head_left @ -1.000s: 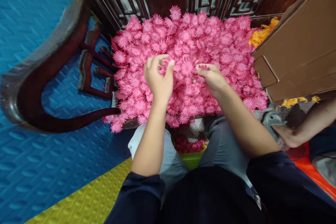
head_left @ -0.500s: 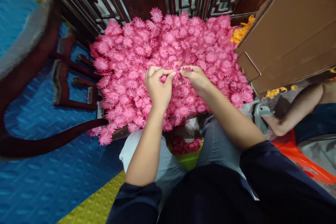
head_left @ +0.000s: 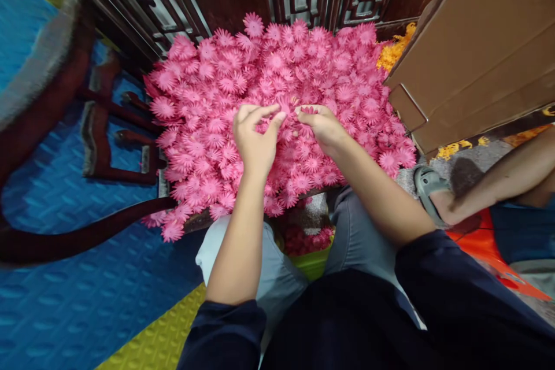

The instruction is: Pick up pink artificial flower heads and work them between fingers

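Both hands, left hand point(head_left: 254, 141) and right hand point(head_left: 323, 127), pinch pink flowers point(head_left: 277, 69) mid-heap, cardboard box point(head_left: 472, 52) crowding right.

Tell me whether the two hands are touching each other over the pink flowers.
Cannot tell. In the head view the left hand and right hand pinch at pink flowers; petals hide the fingertip meeting point.

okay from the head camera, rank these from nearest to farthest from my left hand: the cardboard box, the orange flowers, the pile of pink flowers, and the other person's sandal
From the left hand:
1. Pile of pink flowers: right under the hand, touching it.
2. Orange flowers: up and to the right, at the pile's far corner.
3. Cardboard box and the sandal: both off to the right, the box higher, the sandal lower; too close to rank.
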Demonstrator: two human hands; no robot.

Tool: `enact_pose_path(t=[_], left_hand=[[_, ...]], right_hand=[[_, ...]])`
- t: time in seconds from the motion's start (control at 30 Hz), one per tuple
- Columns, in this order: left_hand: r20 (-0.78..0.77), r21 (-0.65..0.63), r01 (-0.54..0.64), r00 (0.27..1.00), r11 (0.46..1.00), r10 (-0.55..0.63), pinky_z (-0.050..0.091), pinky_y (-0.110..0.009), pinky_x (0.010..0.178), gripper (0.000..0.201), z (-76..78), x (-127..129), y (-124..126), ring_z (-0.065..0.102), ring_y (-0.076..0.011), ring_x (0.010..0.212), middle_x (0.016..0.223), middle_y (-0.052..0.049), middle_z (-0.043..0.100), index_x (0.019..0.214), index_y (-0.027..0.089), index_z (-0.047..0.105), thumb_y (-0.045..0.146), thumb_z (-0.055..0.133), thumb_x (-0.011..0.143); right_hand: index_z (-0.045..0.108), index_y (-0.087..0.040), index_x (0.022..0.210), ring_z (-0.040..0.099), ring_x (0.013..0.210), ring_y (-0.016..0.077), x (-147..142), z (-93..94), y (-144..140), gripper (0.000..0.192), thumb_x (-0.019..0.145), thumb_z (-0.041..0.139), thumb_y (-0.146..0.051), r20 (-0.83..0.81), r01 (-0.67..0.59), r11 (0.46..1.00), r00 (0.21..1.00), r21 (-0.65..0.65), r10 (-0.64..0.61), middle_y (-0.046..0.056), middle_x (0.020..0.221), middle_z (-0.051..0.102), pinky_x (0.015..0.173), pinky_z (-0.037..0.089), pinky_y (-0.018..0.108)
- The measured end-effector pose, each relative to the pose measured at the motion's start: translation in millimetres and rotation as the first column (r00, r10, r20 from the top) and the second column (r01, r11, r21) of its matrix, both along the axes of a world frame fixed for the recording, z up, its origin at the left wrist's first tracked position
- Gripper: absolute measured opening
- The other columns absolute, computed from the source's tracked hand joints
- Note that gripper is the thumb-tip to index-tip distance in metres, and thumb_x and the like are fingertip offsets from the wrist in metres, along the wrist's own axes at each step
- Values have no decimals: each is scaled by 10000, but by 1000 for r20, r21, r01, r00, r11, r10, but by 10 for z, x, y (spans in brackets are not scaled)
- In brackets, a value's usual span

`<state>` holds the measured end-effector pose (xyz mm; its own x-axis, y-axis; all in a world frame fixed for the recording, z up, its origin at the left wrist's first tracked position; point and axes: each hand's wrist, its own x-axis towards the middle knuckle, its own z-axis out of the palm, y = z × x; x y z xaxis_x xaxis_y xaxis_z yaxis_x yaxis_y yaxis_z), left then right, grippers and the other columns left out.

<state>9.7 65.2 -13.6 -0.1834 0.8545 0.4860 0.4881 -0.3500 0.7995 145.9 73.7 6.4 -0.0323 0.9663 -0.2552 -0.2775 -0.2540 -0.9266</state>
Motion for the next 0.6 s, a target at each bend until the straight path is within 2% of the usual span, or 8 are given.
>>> enact_pose_path(t=[0.07, 0.2, 0.37, 0.43, 0.5, 0.6], left_hand=[[11, -24, 78, 997, 997, -78, 450, -304, 786, 82, -4, 58, -11, 562, -153, 811, 814, -15, 605, 810, 244, 721, 291, 709, 744], [35, -21, 43, 999, 999, -42, 441, -300, 749, 20, -14, 95, -20, 538, -142, 755, 753, -1, 584, 728, 228, 710, 225, 728, 719], [46, -12, 30, 998, 999, -30, 433, -277, 719, 110, 18, 118, -50, 522, -127, 709, 689, 19, 551, 644, 216, 645, 198, 716, 725], [64, 6, -33, 997, 999, 32, 429, -271, 717, 128, 21, 97, -41, 512, -125, 700, 683, 20, 539, 648, 213, 615, 212, 691, 751], [108, 21, -170, 980, 985, 167, 424, -268, 703, 127, 5, 30, -9, 500, -126, 690, 691, 14, 534, 683, 212, 590, 232, 637, 798], [133, 15, -376, 919, 927, 371, 424, -280, 730, 65, -33, -115, 49, 499, -137, 718, 754, 4, 559, 801, 222, 587, 280, 608, 821]], right_hand=[[549, -163, 594, 517, 598, 79, 7, -1, 2, 164, 689, 679, -190, -16, -29, 1000, 999, 4, 29, -31, 606, 556, 563, 485, 215], [546, -156, 553, 503, 576, 85, 16, -15, 0, 172, 663, 677, -149, -46, -75, 997, 996, 1, 75, -29, 565, 539, 515, 453, 209], [550, -151, 581, 483, 553, 74, -16, -26, -7, 140, 685, 618, -87, -25, -8, 1000, 1000, -18, 8, -40, 582, 525, 539, 456, 222], [536, -154, 589, 478, 546, 67, -16, -20, 2, 149, 697, 596, -69, -14, 61, 997, 998, -45, -62, -47, 589, 518, 557, 462, 222], [537, -156, 612, 478, 540, 66, 5, -11, 19, 147, 716, 558, -53, 4, 141, 986, 990, -86, -141, -45, 599, 525, 562, 466, 225], [531, -160, 623, 465, 523, 62, 54, -5, 40, 137, 720, 565, -69, 21, 153, 985, 988, -73, -152, -49, 600, 518, 554, 464, 227]])
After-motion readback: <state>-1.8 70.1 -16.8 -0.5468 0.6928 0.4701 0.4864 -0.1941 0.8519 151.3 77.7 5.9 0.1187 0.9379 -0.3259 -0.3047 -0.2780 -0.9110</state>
